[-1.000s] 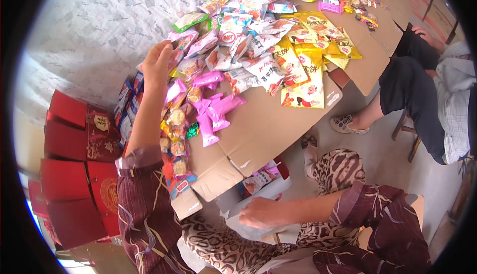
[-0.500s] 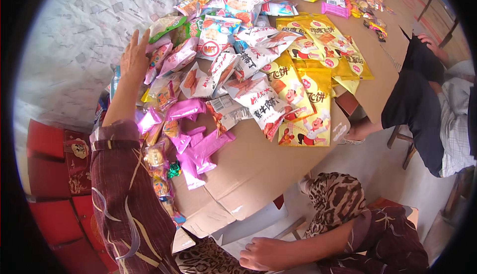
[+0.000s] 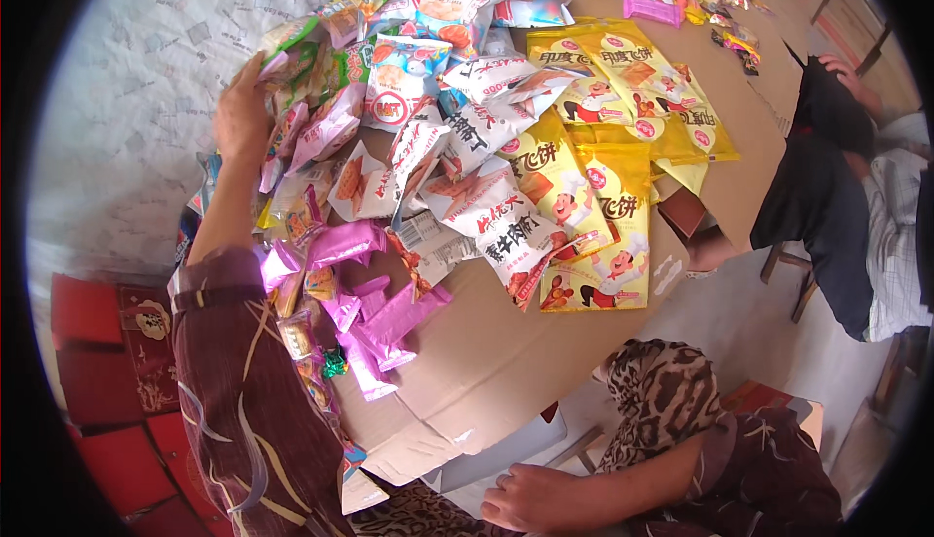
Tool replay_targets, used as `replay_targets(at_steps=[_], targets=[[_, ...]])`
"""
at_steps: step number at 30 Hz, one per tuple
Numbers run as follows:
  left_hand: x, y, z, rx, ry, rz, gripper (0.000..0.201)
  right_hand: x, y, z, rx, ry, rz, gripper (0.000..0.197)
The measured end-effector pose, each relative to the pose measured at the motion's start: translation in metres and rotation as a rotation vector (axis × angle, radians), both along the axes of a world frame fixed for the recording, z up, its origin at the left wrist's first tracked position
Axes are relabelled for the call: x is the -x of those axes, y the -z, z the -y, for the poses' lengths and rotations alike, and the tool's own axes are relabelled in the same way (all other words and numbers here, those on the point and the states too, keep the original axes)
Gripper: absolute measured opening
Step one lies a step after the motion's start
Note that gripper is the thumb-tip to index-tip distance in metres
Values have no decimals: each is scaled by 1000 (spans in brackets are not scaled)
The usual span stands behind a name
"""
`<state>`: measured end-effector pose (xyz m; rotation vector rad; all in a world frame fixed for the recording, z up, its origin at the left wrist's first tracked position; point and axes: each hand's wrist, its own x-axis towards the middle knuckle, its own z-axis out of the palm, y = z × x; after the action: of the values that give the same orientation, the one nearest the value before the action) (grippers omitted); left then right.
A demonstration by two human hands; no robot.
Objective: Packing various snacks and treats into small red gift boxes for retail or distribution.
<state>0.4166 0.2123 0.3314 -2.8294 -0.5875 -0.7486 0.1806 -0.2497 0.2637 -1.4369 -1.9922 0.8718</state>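
Observation:
My left hand (image 3: 243, 114) reaches to the far left edge of a heap of snack packets, its fingers stretched out along the side of a green packet (image 3: 288, 68). Whether the fingertips grip it cannot be seen; the hand looks laid against the heap. Beside it are pink-and-white packets (image 3: 329, 128) and white packets with red print (image 3: 486, 216). My right hand (image 3: 530, 498) rests low over my lap, fingers curled in, with nothing visible in it.
Yellow flat packets (image 3: 593, 196) lie right of the heap, and purple-wrapped bars (image 3: 375, 328) near its front. Small sweets (image 3: 720, 12) lie at the far right of the cardboard-topped table (image 3: 506, 342). Red boxes (image 3: 92, 342) stand at left. Another person (image 3: 827, 187) sits at right.
My left hand has shifted slightly left and nearer, its fingers now close against the green packet. The view has moved a little; my right hand stays on my lap.

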Motion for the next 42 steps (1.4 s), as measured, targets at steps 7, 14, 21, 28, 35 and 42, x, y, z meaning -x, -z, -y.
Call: replay_targets(at_steps=[7,14,21,28,35,42], targets=[[72,-55,41,82,174,348,33,26,20,11,-61,135,66,10],[240,-95,143,421,281,478,31,28,51,0,-41,260,124,14],[444,-77,290,295,166,192,37,-7,41,26,198,454,128,17],[521,5,339,271,171,-25,44,-10,58,53,254,590,110,22],[495,69,330,252,246,-95,39,2,73,44,144,612,111,19],[454,118,319,199,309,-231,45,-2,83,42,136,631,142,15]])
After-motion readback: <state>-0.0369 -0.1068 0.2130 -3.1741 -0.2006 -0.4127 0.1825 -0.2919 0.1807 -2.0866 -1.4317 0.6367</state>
